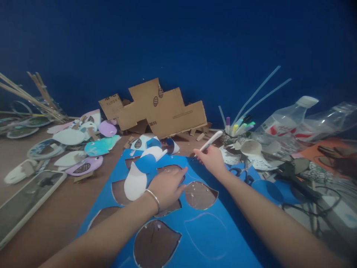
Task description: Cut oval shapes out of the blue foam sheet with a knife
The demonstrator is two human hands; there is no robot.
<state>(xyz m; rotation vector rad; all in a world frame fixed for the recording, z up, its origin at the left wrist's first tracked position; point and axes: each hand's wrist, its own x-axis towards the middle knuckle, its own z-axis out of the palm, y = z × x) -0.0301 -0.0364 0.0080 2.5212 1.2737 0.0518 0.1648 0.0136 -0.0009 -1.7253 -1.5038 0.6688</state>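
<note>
A large blue sheet lies in front of me with several leaf-shaped holes cut through it, the brown table showing inside them. My left hand, with a silver bangle on its wrist, rests flat on the sheet, fingers spread among the holes. Closed around a white pen, my right hand is at the sheet's far right part, the pen's lower end near the blue surface. A pale drawn outline of a leaf shape shows below. White teardrop cut-outs and blue ones lie left of my left hand.
Folded cardboard leans against the dark blue wall. At left are decorated cut-outs, a phone-like framed object and sticks. At right stand markers and plastic bottles, with scissors and a black-corded tool nearer.
</note>
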